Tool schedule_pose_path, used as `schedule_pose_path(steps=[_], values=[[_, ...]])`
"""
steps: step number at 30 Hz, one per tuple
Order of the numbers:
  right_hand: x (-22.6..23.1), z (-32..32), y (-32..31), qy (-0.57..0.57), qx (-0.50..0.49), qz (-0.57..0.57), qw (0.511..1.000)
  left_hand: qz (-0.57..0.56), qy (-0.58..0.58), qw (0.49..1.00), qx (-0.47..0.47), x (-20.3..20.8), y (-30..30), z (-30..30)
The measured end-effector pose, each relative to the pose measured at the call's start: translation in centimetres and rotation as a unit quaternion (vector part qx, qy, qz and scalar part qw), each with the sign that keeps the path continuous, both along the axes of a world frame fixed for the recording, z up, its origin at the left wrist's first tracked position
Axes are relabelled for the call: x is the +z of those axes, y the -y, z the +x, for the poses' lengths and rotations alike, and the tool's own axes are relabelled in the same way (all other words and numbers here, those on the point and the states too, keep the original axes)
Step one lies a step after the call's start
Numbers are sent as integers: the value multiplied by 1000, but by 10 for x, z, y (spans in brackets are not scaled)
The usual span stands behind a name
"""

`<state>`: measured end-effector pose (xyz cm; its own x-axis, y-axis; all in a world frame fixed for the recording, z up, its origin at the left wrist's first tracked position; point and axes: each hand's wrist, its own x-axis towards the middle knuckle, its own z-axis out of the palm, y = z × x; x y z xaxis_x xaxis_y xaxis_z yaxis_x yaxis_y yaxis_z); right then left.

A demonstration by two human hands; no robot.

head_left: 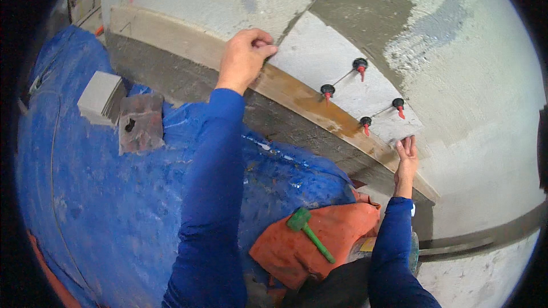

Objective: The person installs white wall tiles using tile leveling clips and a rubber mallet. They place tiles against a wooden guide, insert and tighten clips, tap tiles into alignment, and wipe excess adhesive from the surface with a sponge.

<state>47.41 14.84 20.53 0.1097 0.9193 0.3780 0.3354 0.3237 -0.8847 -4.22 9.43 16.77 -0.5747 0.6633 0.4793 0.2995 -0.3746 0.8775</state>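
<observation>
A row of pale grey tiles (308,43) lies against the plastered wall, resting along a wooden batten (302,98). Black and red levelling knobs (327,92) sit in pairs on the two seams between the tiles. My left hand (242,57) is at the row's left end, fingers curled and thumb pressed in by the tile's edge. Whether something small is between them is hidden. At the right end my right hand (406,159) touches the lower corner of the last tile, its fingers stretched out.
Grey adhesive (365,3) covers the wall above the tiles. On the blue tarp (114,194) are a stack of tiles (100,96) and a clear plastic bag (141,122). A green mallet (313,236) lies on orange cloth (285,245) near me.
</observation>
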Motion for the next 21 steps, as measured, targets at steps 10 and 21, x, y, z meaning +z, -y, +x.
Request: schedule_pose_path(steps=[10,21], values=[[-1,-1,-1,-22,13,15,1000,84,-224,928,286,36,-7,84],[-2,2,0,-8,15,7,1000,191,-213,932,222,25,-12,92]])
